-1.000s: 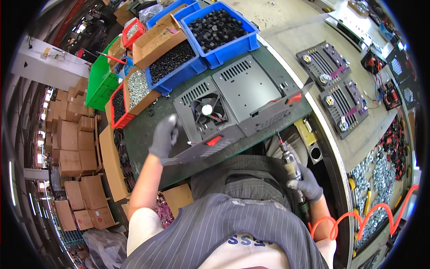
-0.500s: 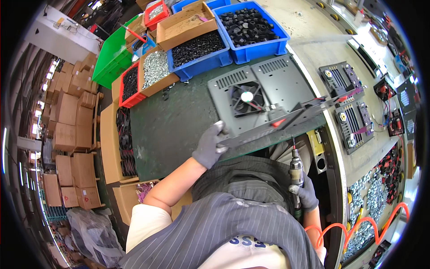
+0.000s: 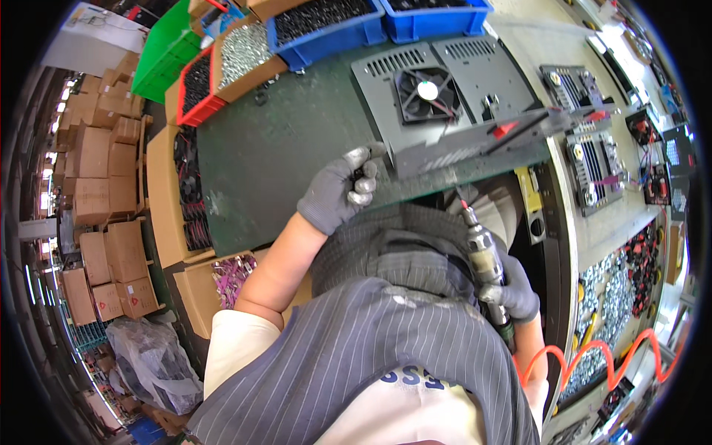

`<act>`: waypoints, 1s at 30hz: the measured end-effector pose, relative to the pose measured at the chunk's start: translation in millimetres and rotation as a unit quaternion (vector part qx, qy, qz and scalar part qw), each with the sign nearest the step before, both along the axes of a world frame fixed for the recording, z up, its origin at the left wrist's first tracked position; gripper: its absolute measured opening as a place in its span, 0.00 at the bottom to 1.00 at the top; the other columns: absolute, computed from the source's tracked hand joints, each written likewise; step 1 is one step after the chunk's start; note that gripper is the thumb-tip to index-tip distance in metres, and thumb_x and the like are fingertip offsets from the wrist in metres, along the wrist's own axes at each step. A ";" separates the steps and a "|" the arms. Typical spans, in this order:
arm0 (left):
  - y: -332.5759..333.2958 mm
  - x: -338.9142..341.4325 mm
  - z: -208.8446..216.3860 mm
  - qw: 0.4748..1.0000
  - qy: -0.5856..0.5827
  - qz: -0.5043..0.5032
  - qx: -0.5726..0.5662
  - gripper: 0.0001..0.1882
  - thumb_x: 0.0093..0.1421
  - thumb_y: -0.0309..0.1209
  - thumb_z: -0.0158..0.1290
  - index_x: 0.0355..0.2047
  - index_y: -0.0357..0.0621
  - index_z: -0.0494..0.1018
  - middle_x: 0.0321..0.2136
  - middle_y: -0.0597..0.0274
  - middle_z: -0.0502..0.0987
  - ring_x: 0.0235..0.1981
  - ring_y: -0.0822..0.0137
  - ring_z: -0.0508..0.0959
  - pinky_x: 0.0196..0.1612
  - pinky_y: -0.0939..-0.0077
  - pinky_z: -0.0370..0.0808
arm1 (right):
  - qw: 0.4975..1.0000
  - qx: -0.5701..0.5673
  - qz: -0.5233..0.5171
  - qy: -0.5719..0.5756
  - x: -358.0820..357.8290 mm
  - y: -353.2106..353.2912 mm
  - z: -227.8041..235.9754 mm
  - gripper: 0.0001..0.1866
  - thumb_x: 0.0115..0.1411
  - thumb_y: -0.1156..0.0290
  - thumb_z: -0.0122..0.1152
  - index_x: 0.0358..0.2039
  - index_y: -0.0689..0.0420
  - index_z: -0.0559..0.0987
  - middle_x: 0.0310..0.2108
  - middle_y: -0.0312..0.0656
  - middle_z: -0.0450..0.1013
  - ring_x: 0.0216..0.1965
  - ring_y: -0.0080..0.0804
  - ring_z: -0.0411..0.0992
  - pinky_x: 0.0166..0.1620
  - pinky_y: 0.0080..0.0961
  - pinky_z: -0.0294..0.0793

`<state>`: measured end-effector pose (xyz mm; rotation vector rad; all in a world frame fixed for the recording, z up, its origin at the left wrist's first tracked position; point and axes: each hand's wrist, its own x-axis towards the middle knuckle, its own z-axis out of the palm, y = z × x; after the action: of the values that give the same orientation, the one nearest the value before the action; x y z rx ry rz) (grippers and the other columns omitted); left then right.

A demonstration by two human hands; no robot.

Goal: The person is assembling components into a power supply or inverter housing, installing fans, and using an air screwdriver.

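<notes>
My left hand (image 3: 340,190), in a grey glove, grips the left end of a long grey metal panel (image 3: 475,144) that stands on edge along the front of the dark green mat (image 3: 274,148). Behind the panel lies a flat grey chassis plate (image 3: 415,74) with a black fan (image 3: 424,92) set in it. My right hand (image 3: 513,291), also gloved, holds a pneumatic screwdriver (image 3: 480,248) upright below the bench edge, its bit pointing up toward the panel's underside. An orange coiled hose (image 3: 593,363) runs from the tool.
Blue bins (image 3: 334,33), a red bin (image 3: 194,85), a brown box of screws (image 3: 245,52) and a green crate (image 3: 165,52) line the far side. Finished black modules (image 3: 593,167) lie on the right bench. Cardboard boxes (image 3: 96,193) stack at left.
The long panel has shifted right and now stands nearer the mat's front edge, with my left hand still on its end. The screwdriver has come up closer beneath it.
</notes>
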<state>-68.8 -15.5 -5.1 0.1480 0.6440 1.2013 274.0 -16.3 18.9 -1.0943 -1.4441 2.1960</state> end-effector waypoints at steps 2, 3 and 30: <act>-5.4 8.3 2.3 0.999 0.050 -0.003 -0.012 0.16 0.63 0.31 0.41 0.48 0.37 0.66 0.26 0.66 0.69 0.22 0.77 0.66 0.17 0.89 0.62 | 0.999 0.025 0.035 -0.004 -10.2 1.4 7.4 0.43 0.35 0.51 0.72 0.49 0.65 0.69 0.35 0.37 0.70 0.36 0.23 0.66 0.41 0.22 0.66; -7.4 11.7 4.4 0.998 0.055 -0.002 0.001 0.16 0.62 0.31 0.41 0.47 0.37 0.66 0.26 0.66 0.69 0.22 0.77 0.66 0.17 0.89 0.62 | 0.995 0.046 0.084 -0.020 -15.7 6.5 10.3 0.40 0.36 0.52 0.73 0.46 0.63 0.71 0.30 0.36 0.71 0.31 0.22 0.66 0.37 0.22 0.67; -28.9 36.2 24.8 0.995 -0.102 -0.008 0.003 0.19 0.60 0.30 0.42 0.48 0.29 0.64 0.18 0.64 0.72 0.16 0.77 0.64 0.16 0.86 0.61 | 0.992 0.074 0.099 -0.024 -60.1 -1.5 32.5 0.40 0.32 0.53 0.74 0.44 0.64 0.72 0.31 0.36 0.70 0.32 0.22 0.65 0.39 0.22 0.66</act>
<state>-32.6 -44.4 19.7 0.0355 0.4602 1.1848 213.9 -17.8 51.5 -0.9975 -1.7729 2.1623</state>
